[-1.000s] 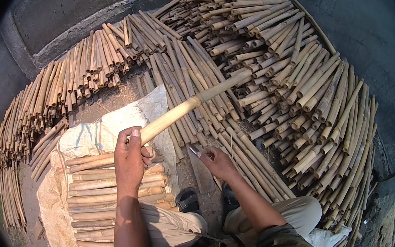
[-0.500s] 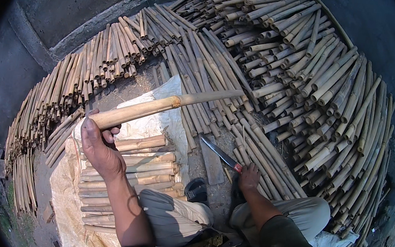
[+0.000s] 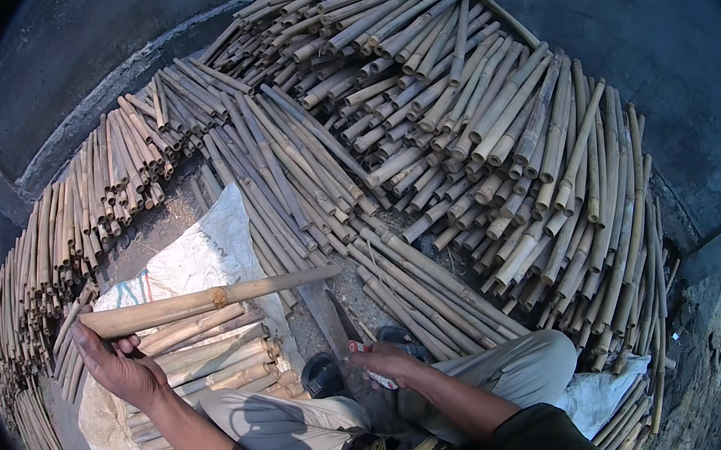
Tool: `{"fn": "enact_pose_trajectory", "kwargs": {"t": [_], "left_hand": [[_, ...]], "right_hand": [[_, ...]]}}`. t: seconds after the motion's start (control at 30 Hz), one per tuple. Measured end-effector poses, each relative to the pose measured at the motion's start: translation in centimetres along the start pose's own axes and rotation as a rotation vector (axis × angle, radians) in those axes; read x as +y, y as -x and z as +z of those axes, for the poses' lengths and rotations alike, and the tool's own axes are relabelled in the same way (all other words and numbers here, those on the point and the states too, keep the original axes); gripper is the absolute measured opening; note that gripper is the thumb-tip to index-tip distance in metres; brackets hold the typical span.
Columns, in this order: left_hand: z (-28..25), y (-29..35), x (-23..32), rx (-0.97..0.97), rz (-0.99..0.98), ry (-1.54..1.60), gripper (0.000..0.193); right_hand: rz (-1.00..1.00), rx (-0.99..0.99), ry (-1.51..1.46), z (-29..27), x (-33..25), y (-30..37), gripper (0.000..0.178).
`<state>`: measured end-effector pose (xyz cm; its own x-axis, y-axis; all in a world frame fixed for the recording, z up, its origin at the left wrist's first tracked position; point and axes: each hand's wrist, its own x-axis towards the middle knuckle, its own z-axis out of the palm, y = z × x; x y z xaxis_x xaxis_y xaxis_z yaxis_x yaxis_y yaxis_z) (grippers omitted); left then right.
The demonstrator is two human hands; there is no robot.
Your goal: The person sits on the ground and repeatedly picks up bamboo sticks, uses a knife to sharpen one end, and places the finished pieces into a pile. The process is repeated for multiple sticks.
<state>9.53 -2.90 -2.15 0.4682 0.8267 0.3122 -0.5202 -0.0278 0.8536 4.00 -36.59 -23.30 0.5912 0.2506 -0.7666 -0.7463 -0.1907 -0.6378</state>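
Note:
A bamboo pole (image 3: 180,302) slants up to the right across the lower left, with a brown node along it and a narrower far end. My left hand (image 3: 122,368) grips its thick near end, the fingers curled beneath. In front of my knees, my right hand (image 3: 387,363) is closed around the red-and-white handle of a long-bladed knife (image 3: 358,347). The blade points up and left, near the pole's far end; its outline is hard to tell from the grey surface behind. Cut bamboo pieces (image 3: 240,363) lie side by side under the held pole.
A pale woven sack (image 3: 204,251) is spread on the ground beneath the cut pieces. Large bamboo stacks (image 3: 499,125) rise ahead and to the right, another stack (image 3: 62,233) at left. Loose poles (image 3: 435,279) lie before me. Grey walls (image 3: 115,24) stand behind. My sandal (image 3: 324,375) is close to the knife.
The view has swung to the right. My right hand has lifted the knife and drawn it left, closer to the pole. My left hand keeps hold of the bamboo pole, now lower in view.

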Motion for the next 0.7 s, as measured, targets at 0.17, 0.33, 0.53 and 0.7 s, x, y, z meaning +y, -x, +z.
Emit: {"fn": "enact_pose_trajectory", "kwargs": {"t": [0.17, 0.33, 0.53, 0.7], "left_hand": [[-0.6, 1.2, 0.8, -0.071, -0.047, 0.037, 0.045], [1.1, 2.8, -0.1, -0.379, 0.009, -0.371, 0.028], [2.2, 4.2, -0.2, -0.428, -0.07, 0.105, 0.021], [2.9, 6.1, 0.9, -0.399, -0.077, 0.153, 0.016]], "right_hand": [[-0.15, 0.149, -0.077, 0.7, -0.7, 2.9, 0.044], [-0.475, 0.416, 0.248, 1.6, -2.5, 3.9, 0.042], [-0.747, 0.409, 0.282, 4.8, -7.0, 6.6, 0.023], [-1.006, 0.365, 0.334, 9.4, -8.0, 7.4, 0.021]]}}
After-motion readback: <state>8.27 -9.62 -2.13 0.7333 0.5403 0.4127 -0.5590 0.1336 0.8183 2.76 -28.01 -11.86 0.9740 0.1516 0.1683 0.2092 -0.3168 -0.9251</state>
